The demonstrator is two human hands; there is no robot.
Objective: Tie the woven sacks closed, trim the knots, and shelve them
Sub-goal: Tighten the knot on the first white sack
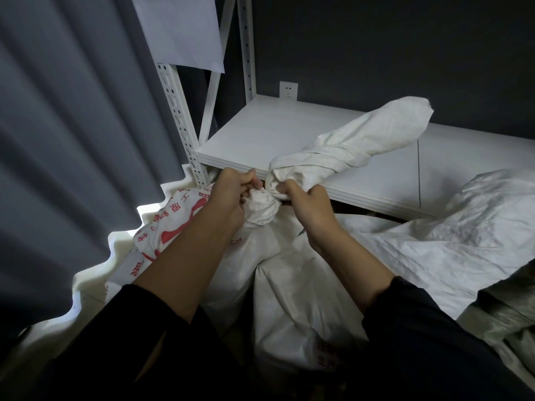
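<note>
Tightening the knot [263, 204] seems to be the step in hand: it sits at the neck of a white woven sack [231, 273] just below the front edge of the shelf [260, 131], with the left hand [231, 195] curled and pinching a fold at the knot and the right hand [307, 204] wrapped round the base of the twisted tail [373, 137], which rises rightward over the shelf board. Next, I judge, a firm pull apart, then trimming that long tail, though no cutter shows; another sack [463, 227] lies close on the right
</note>
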